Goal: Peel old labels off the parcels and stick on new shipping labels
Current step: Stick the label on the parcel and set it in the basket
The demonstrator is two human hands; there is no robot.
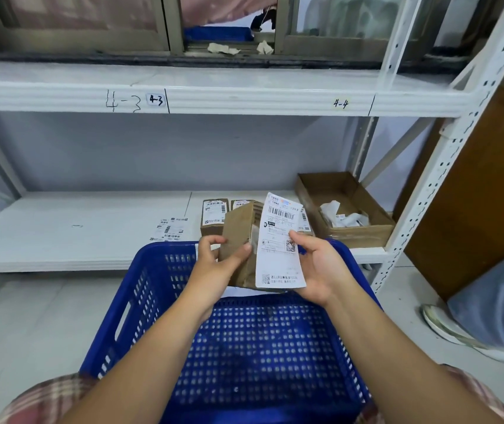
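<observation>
While both hands were raised over the far rim of the blue basket [152, 250], the left hand [214, 264] gripped a small brown parcel [240, 228], with the thumb on its near face and the fingers curled round its left edge. The parcel was tilted, held in the air just past the basket's 12 o'clock rim and touching neither shelf nor basket. At 3 o'clock of the parcel the right hand [321, 267] pinched a long white shipping label [278, 252] — thumb pressed on the printed front, other fingers hidden behind it. The label stood upright along the parcel's right edge; could not tell whether any part was stuck down.

On the lower shelf [76, 237], at 12 o'clock behind the held parcel, sat labelled parcels [214, 217] side by side. At 9 o'clock of those, loose label sheets [171, 229] lay flat. At 3 o'clock stood an open carton [351, 188] with crumpled white paper scraps [341, 217] inside. The upper shelf edge was marked 4-3 [122, 101] and 4-4 [341, 103].
</observation>
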